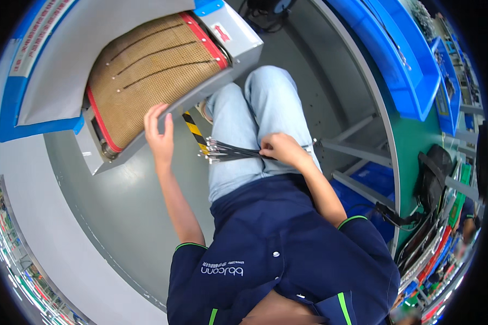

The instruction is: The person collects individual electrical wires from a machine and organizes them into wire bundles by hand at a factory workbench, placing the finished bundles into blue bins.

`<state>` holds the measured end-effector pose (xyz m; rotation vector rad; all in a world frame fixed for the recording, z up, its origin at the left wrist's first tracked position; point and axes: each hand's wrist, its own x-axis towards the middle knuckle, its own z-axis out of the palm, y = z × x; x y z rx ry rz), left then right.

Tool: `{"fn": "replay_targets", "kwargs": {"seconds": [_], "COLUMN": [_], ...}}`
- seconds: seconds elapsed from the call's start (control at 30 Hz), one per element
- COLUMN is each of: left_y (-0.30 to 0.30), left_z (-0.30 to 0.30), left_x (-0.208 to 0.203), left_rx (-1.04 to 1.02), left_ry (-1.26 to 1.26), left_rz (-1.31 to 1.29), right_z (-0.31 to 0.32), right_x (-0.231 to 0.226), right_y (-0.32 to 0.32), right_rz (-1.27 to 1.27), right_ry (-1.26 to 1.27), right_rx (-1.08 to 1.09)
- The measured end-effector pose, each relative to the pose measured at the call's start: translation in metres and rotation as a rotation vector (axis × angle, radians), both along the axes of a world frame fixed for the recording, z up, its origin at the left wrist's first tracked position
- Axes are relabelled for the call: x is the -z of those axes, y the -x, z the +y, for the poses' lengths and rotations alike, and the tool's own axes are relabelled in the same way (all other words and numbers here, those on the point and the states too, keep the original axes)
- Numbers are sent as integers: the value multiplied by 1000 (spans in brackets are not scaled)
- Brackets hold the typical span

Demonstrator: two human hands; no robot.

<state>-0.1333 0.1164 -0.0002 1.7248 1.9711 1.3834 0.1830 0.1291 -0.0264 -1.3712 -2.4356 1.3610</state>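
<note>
Across my thighs lies a bundle of thin black cables [230, 151] with small silvery ends fanned out on the left side. My right hand [282, 149] is closed over the bundle toward its right end, thumb and fingers pinched. My left hand [160, 132] is raised beside the near edge of a brown mesh conveyor belt [146, 76], its fingers apart and nothing seen in them. On the belt three dark cables [165, 75] lie roughly side by side, each with a small light-coloured tip at its left end.
A grey machine housing [244, 40] with blue trim surrounds the belt, which has red edges. Blue bins [417, 81] stand on the green bench [401, 132] at the right, above grey metal supports [358, 149]. A black bag [436, 173] sits farther right. Yellow-black tape [194, 131] marks the floor.
</note>
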Motion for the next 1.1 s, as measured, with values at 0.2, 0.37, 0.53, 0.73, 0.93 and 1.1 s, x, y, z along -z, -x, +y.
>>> {"fn": "replay_targets", "kwargs": {"seconds": [0.2, 0.37, 0.53, 0.73, 0.93, 1.1], "left_y": [-64, -81, -83, -114, -151, -175], "left_z": [-37, -63, -67, -67, -55, -60], "left_x": [47, 69, 81, 63, 40, 17], "left_rx": [208, 264, 310, 610, 668, 632], "left_ry": [256, 447, 458, 474, 545, 419], "left_rz": [-191, -195, -89, 336, 264, 168], "right_z": [-5, -11, -3, 0, 12, 14], "right_x": [20, 24, 24, -5, -69, -86], "right_y": [-10, -19, -26, -43, -76, -104], "right_rz": [-2, -6, 74, 83, 198, 216], "right_ry": [-54, -14, -73, 38, -130, -198], "right_rx": [-7, -36, 7, 94, 135, 79]}}
